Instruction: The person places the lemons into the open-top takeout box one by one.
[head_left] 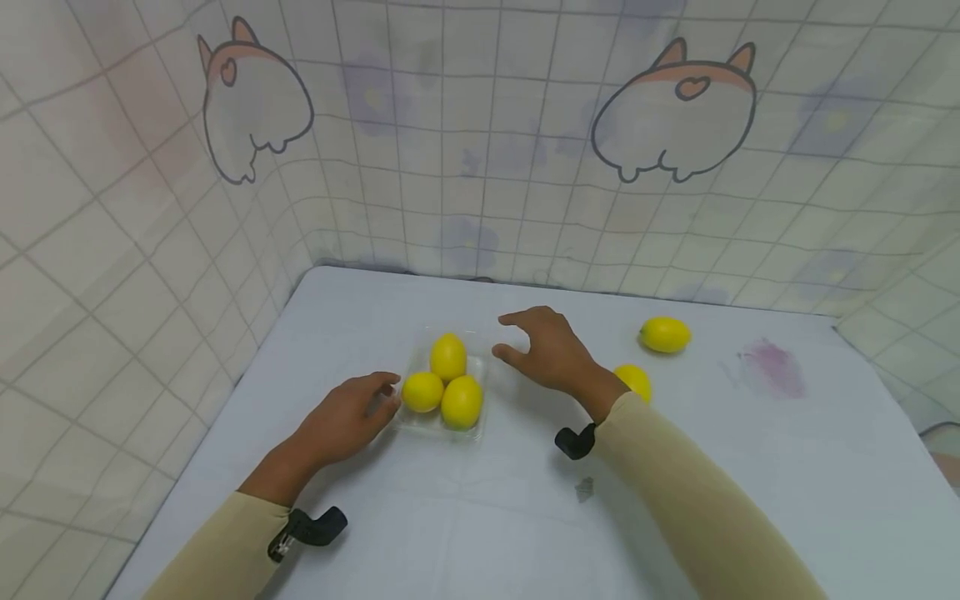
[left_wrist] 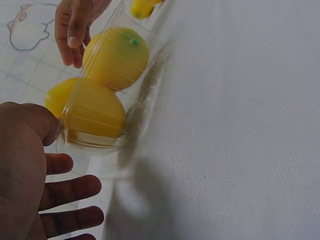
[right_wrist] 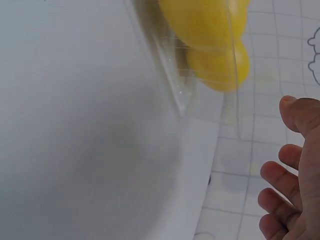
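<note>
A clear plastic box point(head_left: 477, 367) stands on the white table with three yellow lemons point(head_left: 462, 402) inside. At its left edge is my left hand point(head_left: 348, 421), fingers spread and loosely bent. In the left wrist view, the left thumb point(left_wrist: 42, 122) lies by the box rim; whether it touches cannot be told. My right hand point(head_left: 551, 354) hovers just right of the box, thumb and fingers apart with nothing between them. The right wrist view shows a gap between that hand point(right_wrist: 302, 170) and the box wall point(right_wrist: 182, 95).
One loose lemon point(head_left: 665, 334) lies at the back right. Another lemon point(head_left: 634, 381) is partly hidden behind the right forearm. A patterned curtain point(head_left: 480, 150) borders the table at the back and sides. A pinkish stain point(head_left: 776, 367) marks the table at right.
</note>
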